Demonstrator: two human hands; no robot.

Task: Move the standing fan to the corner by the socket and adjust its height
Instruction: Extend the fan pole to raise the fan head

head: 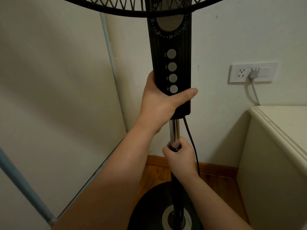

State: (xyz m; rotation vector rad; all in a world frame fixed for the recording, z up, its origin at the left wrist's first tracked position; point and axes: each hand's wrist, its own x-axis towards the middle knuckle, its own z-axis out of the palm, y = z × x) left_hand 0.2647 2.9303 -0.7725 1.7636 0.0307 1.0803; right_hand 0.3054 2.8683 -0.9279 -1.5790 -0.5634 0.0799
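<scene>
The black standing fan stands in the room corner, its control column point(171, 47) with grey buttons and a timer dial right in front of me. My left hand point(159, 100) grips the lower end of that column, thumb across the front below the 0 button. A chrome inner pole point(174, 130) shows beneath it. My right hand point(180, 156) grips the black height collar where the chrome pole enters the lower tube. The round black base point(149, 211) sits on the wooden floor. The fan's grille point(116, 7) fills the top edge. A white wall socket point(253, 72) is to the right.
A grey plug and cable point(253, 74) occupy the socket. The fan's black cord point(192, 143) hangs beside the pole. A cream cabinet point(279, 146) stands at the right, close to the base. A pale panel with a grey-blue tube point(25, 185) leans at the left.
</scene>
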